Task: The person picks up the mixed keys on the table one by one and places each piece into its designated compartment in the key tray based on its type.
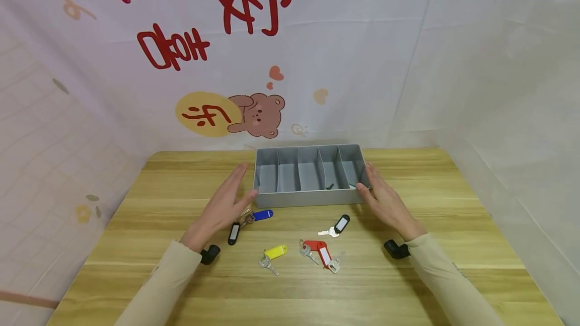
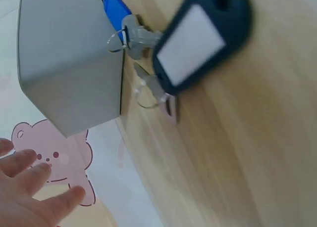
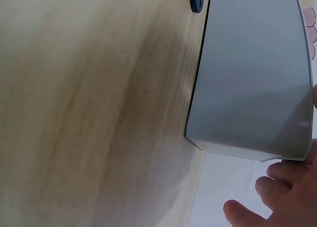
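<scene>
A grey tray [image 1: 308, 198] with several compartments stands at the back of the table. My left hand [image 1: 222, 205] is beside its left end, fingers extended; a gap shows between those fingers and the tray in the left wrist view. At the right front corner, my right hand [image 1: 385, 202] has its thumb at the rim and its fairly straight fingers along the end wall. Under the left hand lie keys with a blue tag [image 1: 263, 215] and a black tag [image 1: 233, 233]. A key [image 1: 328, 232] with another black tag [image 1: 342, 223] lies before the tray.
Nearer the front are a key with a yellow tag [image 1: 276, 251] and keys with red tags [image 1: 324, 254]. Small dark and pale bits lie in the tray's two rightmost compartments. A printed white cloth [image 1: 353, 54] hangs right behind the wooden table [image 1: 290, 306].
</scene>
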{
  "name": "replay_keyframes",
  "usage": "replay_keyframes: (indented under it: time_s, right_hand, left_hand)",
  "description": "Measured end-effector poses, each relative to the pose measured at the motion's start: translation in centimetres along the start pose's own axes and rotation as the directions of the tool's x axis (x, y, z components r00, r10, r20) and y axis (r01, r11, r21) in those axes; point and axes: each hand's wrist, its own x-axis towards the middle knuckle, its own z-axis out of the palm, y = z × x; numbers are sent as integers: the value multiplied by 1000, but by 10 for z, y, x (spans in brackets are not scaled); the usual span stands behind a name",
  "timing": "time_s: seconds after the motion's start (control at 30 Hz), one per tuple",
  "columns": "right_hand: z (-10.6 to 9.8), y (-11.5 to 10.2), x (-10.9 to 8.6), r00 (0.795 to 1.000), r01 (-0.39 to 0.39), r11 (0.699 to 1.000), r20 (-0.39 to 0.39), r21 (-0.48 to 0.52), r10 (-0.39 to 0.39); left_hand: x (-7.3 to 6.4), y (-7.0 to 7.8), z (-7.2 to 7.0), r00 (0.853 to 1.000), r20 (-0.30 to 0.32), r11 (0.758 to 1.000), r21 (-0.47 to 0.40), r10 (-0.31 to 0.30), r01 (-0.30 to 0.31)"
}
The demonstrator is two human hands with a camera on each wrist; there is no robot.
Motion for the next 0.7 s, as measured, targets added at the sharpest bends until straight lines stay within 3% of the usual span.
replay_keyframes:
  time_s: [0.47,0.7]
  right_hand:
    - [-1,-1,0,1000,-3,1000,-8,29,4]
    - [-1,-1,2,1000,-5,1000,-10,26,5]
  left_hand:
    - [-30,-10,-6,1000,-15,997,-81,18,-19]
    - [-37,-17,-4,997,7,992,-108,73,-72]
